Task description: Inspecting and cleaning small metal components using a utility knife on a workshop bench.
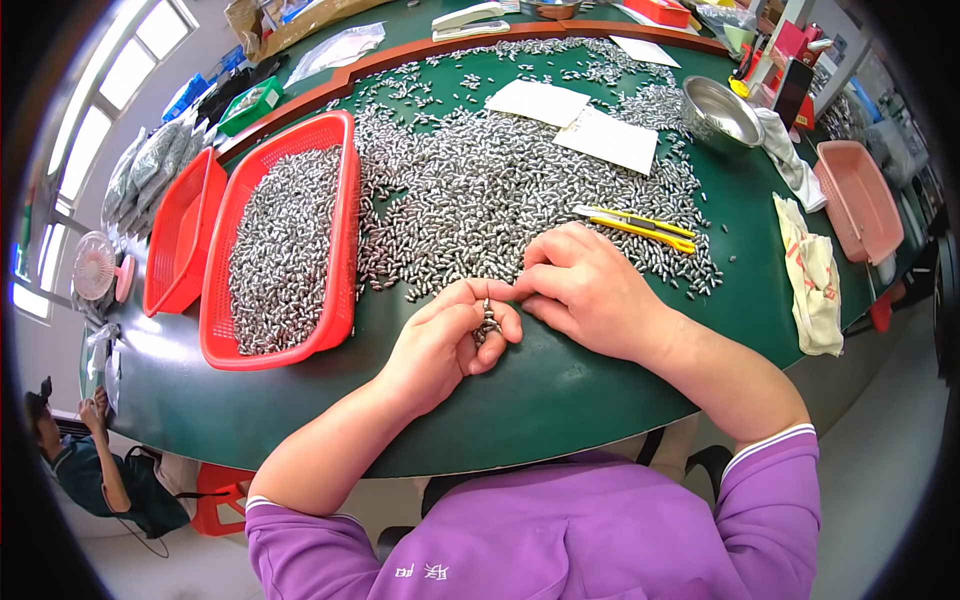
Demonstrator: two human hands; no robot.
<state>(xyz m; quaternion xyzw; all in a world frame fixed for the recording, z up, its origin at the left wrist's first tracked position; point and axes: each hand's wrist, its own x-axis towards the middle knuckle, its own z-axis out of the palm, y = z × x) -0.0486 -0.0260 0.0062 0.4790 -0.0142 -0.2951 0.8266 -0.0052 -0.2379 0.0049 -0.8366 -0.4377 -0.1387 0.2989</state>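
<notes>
Purple shirt cloth (pixel 590 530) lay nearest the camera, below the near edge of the green tabletop (pixel 570 410). Both hands were over the tabletop, between that edge and a wide heap of small metal parts (pixel 450 220). On the left hand (pixel 435 350), the fingers were curled loosely inward, with a few metal pieces (pixel 487 320) held against them. On the right hand (pixel 590 290), the fingers were bent and drawn close to the thumb, the tips meeting the left fingertips; whether they gripped a piece could not be told. The heap spread from the middle of the tabletop toward the brown border (pixel 400 58) at its far edge. Toward the left edge, a red basket (pixel 348 250) contained more such parts, with a second red basket (pixel 176 245) just beside it. A yellow knife (pixel 645 228) rested on the heap's right side, near the right hand; two white papers (pixel 540 101) (pixel 610 138) lay farther back. Near the right edge were a metal bowl (pixel 715 100) and a pale cloth (pixel 812 270).
</notes>
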